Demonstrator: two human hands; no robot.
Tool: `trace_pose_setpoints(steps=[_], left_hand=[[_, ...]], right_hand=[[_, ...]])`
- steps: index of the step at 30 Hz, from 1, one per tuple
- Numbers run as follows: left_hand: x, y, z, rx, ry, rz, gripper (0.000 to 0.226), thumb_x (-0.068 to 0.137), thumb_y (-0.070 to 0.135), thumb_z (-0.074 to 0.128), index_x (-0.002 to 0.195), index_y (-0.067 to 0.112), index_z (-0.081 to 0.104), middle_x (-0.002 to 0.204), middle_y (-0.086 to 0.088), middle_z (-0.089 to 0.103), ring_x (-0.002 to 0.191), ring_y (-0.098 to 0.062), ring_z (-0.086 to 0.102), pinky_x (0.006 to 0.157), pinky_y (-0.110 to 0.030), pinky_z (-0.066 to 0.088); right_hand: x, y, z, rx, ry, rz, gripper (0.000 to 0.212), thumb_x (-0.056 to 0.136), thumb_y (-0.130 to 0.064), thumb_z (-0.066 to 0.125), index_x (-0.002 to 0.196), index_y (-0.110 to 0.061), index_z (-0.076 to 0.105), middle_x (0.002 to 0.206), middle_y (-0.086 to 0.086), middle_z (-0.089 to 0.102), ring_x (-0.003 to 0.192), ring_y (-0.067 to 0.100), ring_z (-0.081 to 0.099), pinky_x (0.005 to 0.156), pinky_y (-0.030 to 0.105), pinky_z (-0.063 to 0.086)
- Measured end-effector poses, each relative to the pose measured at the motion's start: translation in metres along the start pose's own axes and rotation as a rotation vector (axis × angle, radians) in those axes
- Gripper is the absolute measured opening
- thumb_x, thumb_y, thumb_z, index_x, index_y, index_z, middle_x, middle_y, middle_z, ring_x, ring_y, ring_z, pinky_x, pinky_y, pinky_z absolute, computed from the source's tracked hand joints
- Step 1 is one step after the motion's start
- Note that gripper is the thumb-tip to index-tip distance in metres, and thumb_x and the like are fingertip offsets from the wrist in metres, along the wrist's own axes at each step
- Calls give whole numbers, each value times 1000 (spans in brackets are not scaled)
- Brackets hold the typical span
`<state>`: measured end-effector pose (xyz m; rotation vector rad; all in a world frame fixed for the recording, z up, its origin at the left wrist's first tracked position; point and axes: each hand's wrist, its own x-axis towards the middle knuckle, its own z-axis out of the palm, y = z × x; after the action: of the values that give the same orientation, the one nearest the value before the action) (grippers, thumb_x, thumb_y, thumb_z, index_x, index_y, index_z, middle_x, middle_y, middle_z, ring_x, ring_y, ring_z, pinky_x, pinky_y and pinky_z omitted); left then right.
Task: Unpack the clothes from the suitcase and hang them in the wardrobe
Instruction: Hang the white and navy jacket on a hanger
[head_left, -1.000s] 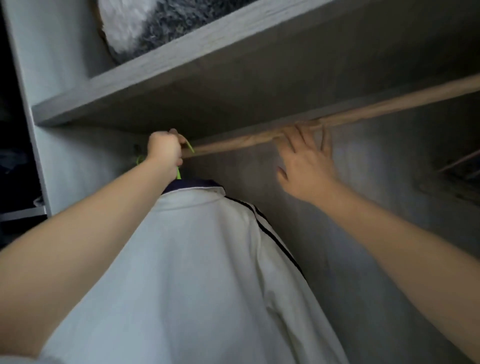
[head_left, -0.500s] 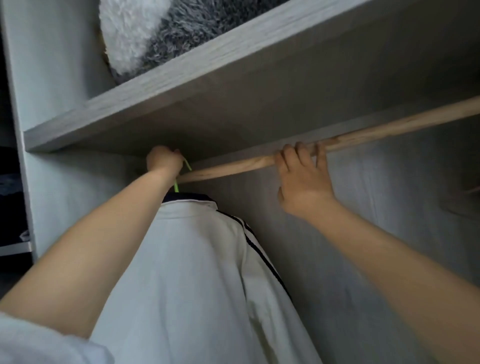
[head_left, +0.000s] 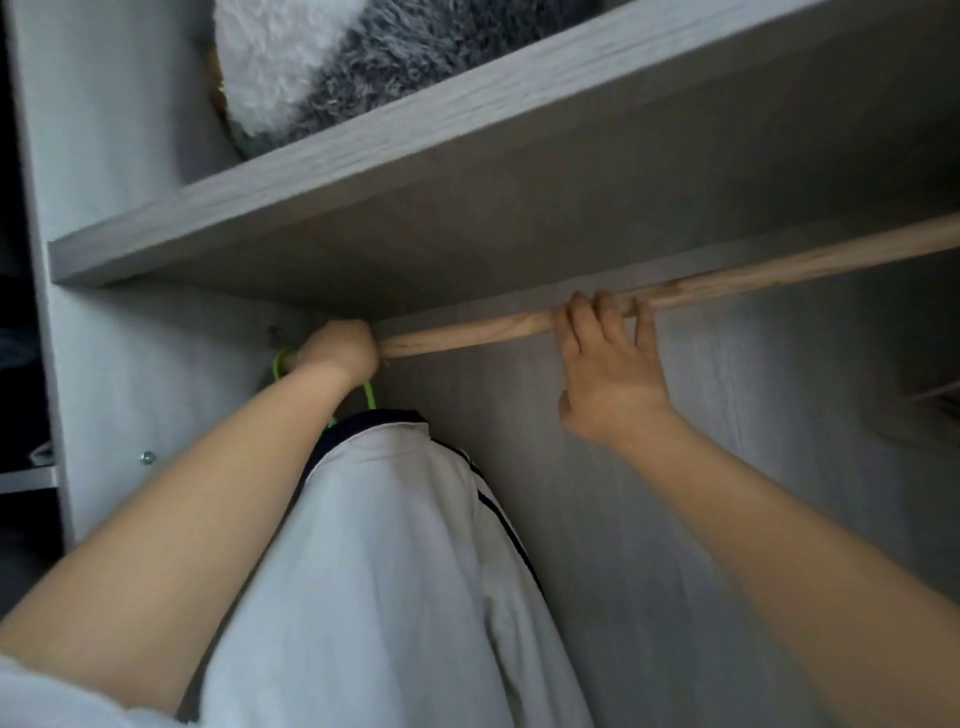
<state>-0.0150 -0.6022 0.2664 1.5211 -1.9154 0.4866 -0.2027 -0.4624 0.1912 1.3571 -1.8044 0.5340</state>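
A white garment with dark navy piping (head_left: 395, 561) hangs below a green hanger (head_left: 283, 361) at the left end of the wooden rail (head_left: 753, 273) inside the wardrobe. My left hand (head_left: 337, 349) grips the hanger's hook right at the rail, close to the left wall. My right hand (head_left: 608, 369) is further right, its fingers curled over the top of the rail. Whether the hook sits on the rail is hidden behind my left hand.
A grey shelf (head_left: 363, 171) runs just above the rail and carries a fluffy white and grey item (head_left: 332, 67). The wardrobe's left side panel (head_left: 114, 395) stands close to the hanger. More rail runs off to the right.
My left hand has moved the hanger further left along the rail toward the side panel. My right hand went from touching the rail to curling its fingers over it.
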Motion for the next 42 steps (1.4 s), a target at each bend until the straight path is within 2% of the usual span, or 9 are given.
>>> trace_pose_setpoints(steps=[3,6,10,12,15,20,25,30,42], left_hand=[[-16,-13,6,-47,-5,17,36,95,19,40,127,2,42,129,-24,51,118,-37,50,94,-40,42],[-46,-36,10,-76,-27,74,40,96,28,41,124,-1,41,126,-27,51,117,-40,49,91,-40,42],[-94,-63,3,-75,-76,65,35,97,30,37,112,2,52,122,-24,56,113,-38,52,90,-38,44],[-124,-66,-10,-49,-69,65,34,97,27,38,116,3,54,124,-23,56,114,-36,52,89,-36,42],[-170,-66,-31,50,-53,53,37,95,24,41,127,6,47,128,-24,50,118,-37,48,92,-38,40],[-253,-74,-57,158,-96,-11,33,94,23,43,120,6,53,123,-18,47,114,-35,48,87,-38,43],[-374,-84,-90,219,-171,-141,30,91,21,45,110,1,57,116,-20,51,111,-36,48,91,-41,44],[-508,-89,-135,305,-301,-332,34,93,21,43,117,1,56,122,-21,47,115,-35,45,91,-40,43],[-791,-188,-204,402,-639,-781,36,95,24,40,125,7,50,127,-16,45,119,-32,43,91,-38,40]], right_hand=[[-3,0,-6,13,-56,4,87,85,-31,53,146,-6,-5,153,9,-1,142,28,-3,113,53,-4],[-9,3,-12,162,-97,28,81,85,-29,56,147,-11,7,155,4,-2,143,23,-6,114,48,-1],[-29,-16,-9,325,-67,31,61,85,-22,54,140,-8,30,151,7,19,141,21,11,113,43,13],[-46,-35,-10,419,-111,-4,53,86,-19,53,136,-7,37,148,9,25,139,23,16,112,41,18],[-77,-59,-19,569,-187,-90,49,88,-17,50,135,-8,40,150,8,24,140,24,15,113,40,19],[-138,-82,-50,608,-231,-267,50,90,-21,48,136,-8,36,147,8,27,139,24,18,112,38,20],[-218,-100,-90,725,-347,-411,49,89,-18,46,137,-10,36,148,6,26,136,27,23,108,39,23],[-306,-137,-145,841,-445,-583,46,89,-16,47,134,-8,41,142,8,35,131,28,31,105,38,29],[-529,-281,-239,1059,-687,-1051,46,90,-17,48,134,-8,42,140,12,41,129,27,36,103,34,32]])
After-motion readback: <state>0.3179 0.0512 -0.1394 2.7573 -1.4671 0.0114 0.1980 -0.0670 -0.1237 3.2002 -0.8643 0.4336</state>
